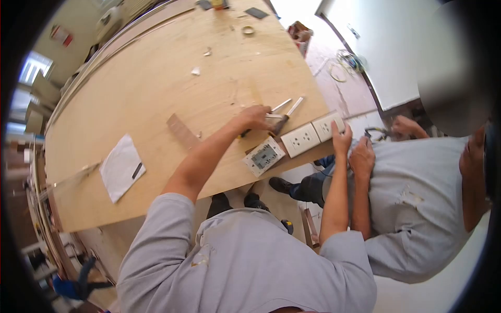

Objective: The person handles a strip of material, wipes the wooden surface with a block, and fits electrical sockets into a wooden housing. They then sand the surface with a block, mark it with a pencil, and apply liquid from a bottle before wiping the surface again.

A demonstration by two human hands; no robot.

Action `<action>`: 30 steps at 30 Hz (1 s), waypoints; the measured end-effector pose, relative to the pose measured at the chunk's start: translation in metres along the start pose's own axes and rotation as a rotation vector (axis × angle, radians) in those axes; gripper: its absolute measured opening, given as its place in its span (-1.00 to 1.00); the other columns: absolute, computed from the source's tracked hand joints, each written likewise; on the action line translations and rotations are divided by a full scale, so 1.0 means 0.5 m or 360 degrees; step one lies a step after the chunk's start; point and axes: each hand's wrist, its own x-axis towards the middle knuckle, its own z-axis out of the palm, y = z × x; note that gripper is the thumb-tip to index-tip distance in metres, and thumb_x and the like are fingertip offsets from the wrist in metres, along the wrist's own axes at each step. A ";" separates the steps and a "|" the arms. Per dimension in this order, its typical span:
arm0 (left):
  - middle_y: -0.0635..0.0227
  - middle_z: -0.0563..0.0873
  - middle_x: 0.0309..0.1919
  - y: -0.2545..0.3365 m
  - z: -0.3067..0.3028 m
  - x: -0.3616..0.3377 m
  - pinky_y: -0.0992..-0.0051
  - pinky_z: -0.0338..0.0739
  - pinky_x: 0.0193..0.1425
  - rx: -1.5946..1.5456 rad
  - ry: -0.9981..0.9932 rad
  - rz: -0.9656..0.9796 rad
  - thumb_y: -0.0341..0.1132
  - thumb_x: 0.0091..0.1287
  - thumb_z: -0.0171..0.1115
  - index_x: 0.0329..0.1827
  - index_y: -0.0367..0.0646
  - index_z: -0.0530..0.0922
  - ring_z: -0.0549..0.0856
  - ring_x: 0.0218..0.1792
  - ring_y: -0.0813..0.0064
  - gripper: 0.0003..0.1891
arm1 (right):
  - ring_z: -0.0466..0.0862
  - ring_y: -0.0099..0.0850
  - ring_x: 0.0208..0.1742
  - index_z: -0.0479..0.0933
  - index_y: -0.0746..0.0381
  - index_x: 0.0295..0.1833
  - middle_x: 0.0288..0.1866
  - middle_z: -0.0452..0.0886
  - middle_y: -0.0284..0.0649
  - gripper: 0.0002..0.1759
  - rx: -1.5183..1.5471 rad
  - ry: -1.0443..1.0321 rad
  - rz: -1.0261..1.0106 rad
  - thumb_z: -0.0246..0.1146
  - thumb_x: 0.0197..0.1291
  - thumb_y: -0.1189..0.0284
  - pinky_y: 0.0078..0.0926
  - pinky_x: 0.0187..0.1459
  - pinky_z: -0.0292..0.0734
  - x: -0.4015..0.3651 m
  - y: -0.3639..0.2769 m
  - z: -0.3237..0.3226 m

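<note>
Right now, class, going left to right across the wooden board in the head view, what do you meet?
White paper sheet → wood strip → left hand → first socket plate → second socket plate, with the right hand on its right end.

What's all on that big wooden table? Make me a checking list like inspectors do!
Surface: plywood sheet, pale, with dusty marks.
Job's things: white socket plate and end socket plate side by side at the near edge; socket unit beside them, grey in the middle; metal-shafted tools.
Clutter: paper with a dark pen; wood strip; tape roll; small scraps.
Hands: left hand over the tool handles, grip unclear; right hand touching the end socket plate.
Cables: coiled wire on the floor.
Surroundings: co-worker in grey close by on the right; white wall.
</note>
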 end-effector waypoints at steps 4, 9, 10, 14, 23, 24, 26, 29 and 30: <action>-0.06 0.62 -0.19 0.033 0.016 -0.045 0.20 0.51 -0.03 -0.0103 0.0212 -0.0184 0.34 -0.21 0.38 -0.07 -0.24 0.58 0.62 -0.10 0.06 -0.17 | 0.38 -0.03 0.27 0.33 0.41 0.24 0.21 0.42 0.15 -0.39 -0.0265 -0.0054 -0.0261 0.22 0.21 0.22 -0.25 0.31 0.21 -0.096 -0.014 -0.006; 0.12 0.70 -0.22 0.064 0.058 0.012 0.26 0.47 0.00 0.0288 -0.0107 -0.0123 0.25 -0.07 0.27 -0.20 -0.16 0.70 0.64 -0.13 0.18 -0.37 | 0.11 0.03 0.44 0.16 0.29 0.39 0.38 0.20 0.13 -0.15 -0.0625 -0.0591 -0.0973 0.30 0.06 0.13 -0.10 0.37 0.01 -0.163 -0.183 -0.064; 0.16 0.70 -0.20 0.084 0.035 -0.020 0.24 0.47 0.00 0.0427 0.0003 -0.0240 0.27 -0.04 0.25 -0.15 -0.15 0.69 0.64 -0.13 0.20 -0.36 | 0.11 0.00 0.44 0.15 0.26 0.40 0.39 0.19 0.11 -0.07 -0.0683 -0.0881 -0.1059 0.36 -0.04 0.13 -0.08 0.37 0.00 -0.173 -0.235 -0.044; 0.24 0.69 -0.16 0.035 0.108 0.061 0.21 0.47 0.01 0.0718 0.0009 -0.0229 0.36 0.00 0.19 -0.08 -0.12 0.66 0.64 -0.10 0.26 -0.29 | 0.20 0.03 0.38 0.13 0.10 0.43 0.35 0.24 0.08 0.21 -0.0825 -0.1452 -0.1023 0.56 -0.51 0.35 -0.08 0.35 0.09 -0.197 -0.347 -0.030; 0.09 0.68 -0.32 0.096 0.070 -0.005 0.27 0.55 -0.17 0.0645 0.0439 0.0085 0.18 -0.06 0.32 -0.06 -0.23 0.53 0.67 -0.23 0.14 -0.32 | 0.39 -0.11 0.19 0.23 0.19 0.27 0.04 0.38 -0.02 -0.10 -0.0925 -0.1313 -0.1453 0.43 -0.31 0.42 -0.14 0.32 0.14 -0.137 -0.247 -0.020; 0.10 0.68 -0.33 0.069 0.065 0.033 0.27 0.55 -0.18 0.0667 0.0420 0.0204 0.13 -0.07 0.32 -0.08 -0.20 0.54 0.67 -0.23 0.14 -0.38 | 0.39 -0.11 0.18 0.23 0.21 0.25 0.04 0.39 -0.01 -0.10 -0.0885 -0.1367 -0.1382 0.45 -0.33 0.38 -0.15 0.30 0.15 -0.110 -0.238 -0.005; 0.12 0.67 -0.36 0.039 0.057 0.025 0.26 0.55 -0.20 0.0731 0.0408 0.0415 0.03 -0.07 0.31 -0.14 -0.15 0.56 0.66 -0.24 0.14 -0.49 | 0.40 -0.10 0.17 0.25 0.23 0.23 0.05 0.40 -0.01 -0.08 -0.0792 -0.1403 -0.1341 0.48 -0.37 0.33 -0.16 0.27 0.18 -0.130 -0.233 -0.005; 0.13 0.65 -0.39 0.023 0.031 0.012 0.21 0.54 -0.21 0.0683 0.0053 0.0328 -0.06 -0.08 0.27 -0.25 -0.12 0.58 0.66 -0.24 0.11 -0.62 | 0.41 -0.08 0.16 0.26 0.24 0.20 0.05 0.42 -0.02 -0.08 -0.0638 -0.1390 -0.1371 0.49 -0.40 0.32 -0.16 0.25 0.20 -0.157 -0.234 -0.003; 0.13 0.65 -0.39 0.019 0.014 0.006 0.20 0.54 -0.21 0.0689 0.0134 0.0311 -0.07 -0.07 0.27 -0.28 -0.12 0.58 0.66 -0.25 0.11 -0.64 | 0.41 -0.07 0.16 0.26 0.24 0.20 0.05 0.43 -0.02 -0.09 -0.0624 -0.1353 -0.1361 0.49 -0.39 0.32 -0.16 0.25 0.20 -0.166 -0.236 -0.008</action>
